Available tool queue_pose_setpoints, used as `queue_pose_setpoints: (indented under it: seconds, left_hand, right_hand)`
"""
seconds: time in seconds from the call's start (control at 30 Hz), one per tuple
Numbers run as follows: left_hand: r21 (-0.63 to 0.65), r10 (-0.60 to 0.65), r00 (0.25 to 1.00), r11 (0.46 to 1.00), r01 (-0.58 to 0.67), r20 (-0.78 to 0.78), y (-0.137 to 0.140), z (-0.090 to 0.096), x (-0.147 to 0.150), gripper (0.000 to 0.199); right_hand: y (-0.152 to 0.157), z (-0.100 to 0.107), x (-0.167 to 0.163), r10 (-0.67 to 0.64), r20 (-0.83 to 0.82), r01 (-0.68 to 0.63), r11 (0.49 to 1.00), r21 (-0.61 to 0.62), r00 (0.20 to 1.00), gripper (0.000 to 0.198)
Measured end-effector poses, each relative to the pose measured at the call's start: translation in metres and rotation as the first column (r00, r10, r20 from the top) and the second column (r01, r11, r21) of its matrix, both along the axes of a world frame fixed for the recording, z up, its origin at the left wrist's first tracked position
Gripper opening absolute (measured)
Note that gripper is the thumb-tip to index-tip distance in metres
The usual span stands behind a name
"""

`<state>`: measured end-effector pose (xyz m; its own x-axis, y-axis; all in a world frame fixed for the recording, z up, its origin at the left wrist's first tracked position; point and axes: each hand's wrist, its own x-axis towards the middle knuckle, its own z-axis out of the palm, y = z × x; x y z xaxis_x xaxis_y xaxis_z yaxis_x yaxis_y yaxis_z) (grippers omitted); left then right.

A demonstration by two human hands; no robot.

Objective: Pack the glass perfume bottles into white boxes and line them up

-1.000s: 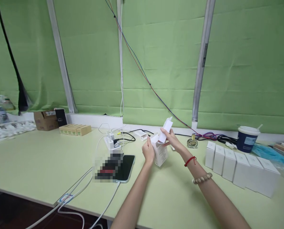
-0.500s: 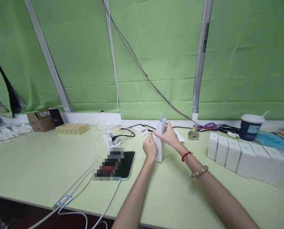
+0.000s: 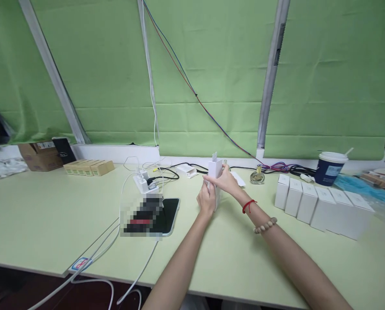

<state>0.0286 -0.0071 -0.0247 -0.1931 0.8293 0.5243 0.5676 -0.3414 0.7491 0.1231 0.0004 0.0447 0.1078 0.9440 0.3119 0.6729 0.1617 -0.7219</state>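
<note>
A tall, narrow white box (image 3: 215, 168) stands upright on the table, a small flap sticking up at its top. My left hand (image 3: 207, 198) is closed on the box's near left side, low down, and covers much of its front. My right hand (image 3: 225, 180) grips it higher up, with the thumb across the front and the fingers behind the right side. What lies inside the box is hidden. To the right is a row of several white boxes (image 3: 321, 206). Behind my hands lie an open white carton (image 3: 188, 171) and a white paper piece (image 3: 238, 179).
A tablet (image 3: 170, 215) lies left of my hands, partly pixelated, by a white power strip (image 3: 144, 183) with cables. At the back right are a glass bottle (image 3: 257, 176) and a lidded blue cup (image 3: 330, 168). Tan boxes (image 3: 89, 167) and a cardboard box (image 3: 40, 157) stand far left.
My left hand has shifted and now covers more of the box's front. My right hand keeps its hold near the top. The whole view has turned slightly to the right.
</note>
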Motion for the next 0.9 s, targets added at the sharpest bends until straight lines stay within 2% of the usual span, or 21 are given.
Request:
queue_pose_setpoints:
  seconds: [0.1, 0.2, 0.3, 0.43, 0.5, 0.57, 0.67, 0.8, 0.9]
  left_hand:
    - [-0.038, -0.008, 0.992, 0.999, 0.003, -0.128, 0.0, -0.004, -0.001, 0.061]
    - [-0.054, 0.009, 0.988, 0.998, -0.018, -0.155, 0.001, -0.007, 0.0, 0.065]
    - [-0.007, -0.063, 0.997, 0.998, 0.063, -0.055, 0.003, -0.009, 0.003, 0.052]
    - [0.118, -0.238, 0.956, 0.968, 0.22, 0.173, 0.007, -0.013, 0.004, 0.041]
    - [0.146, -0.274, 0.929, 0.959, 0.243, 0.249, 0.008, -0.014, 0.005, 0.04]
    - [0.155, -0.299, 0.906, 0.952, 0.263, 0.301, 0.01, -0.014, 0.005, 0.041]
    - [0.161, -0.301, 0.882, 0.952, 0.259, 0.363, 0.011, -0.014, 0.005, 0.043]
    - [0.135, -0.24, 0.871, 0.97, 0.201, 0.428, 0.012, -0.013, 0.007, 0.048]
    - [0.107, -0.201, 0.868, 0.979, 0.171, 0.453, 0.01, -0.013, 0.008, 0.049]
  right_hand:
    - [0.0, 0.0, 0.005, 0.046, 0.016, -0.046, 0.999, 0.007, 0.999, 0.095]
    - [0.0, 0.001, 0.013, 0.126, 0.058, -0.129, 0.99, 0.05, 0.99, 0.096]
    - [0.003, 0.005, 0.022, 0.224, -0.019, -0.22, 0.966, 0.135, 0.974, 0.086]
    - [0.01, 0.009, 0.034, 0.354, -0.181, -0.316, 0.926, 0.207, 0.917, 0.058]
    - [0.012, 0.01, 0.04, 0.367, -0.196, -0.326, 0.921, 0.214, 0.909, 0.05]
    - [0.013, 0.011, 0.045, 0.345, -0.189, -0.305, 0.929, 0.211, 0.919, 0.052]
    - [0.015, 0.011, 0.053, 0.344, -0.13, -0.316, 0.928, 0.196, 0.93, 0.055]
    - [0.022, 0.006, 0.06, 0.495, 0.018, -0.487, 0.848, 0.21, 0.869, 0.031]
    - [0.026, -0.001, 0.06, 0.516, 0.071, -0.521, 0.842, 0.14, 0.854, 0.025]
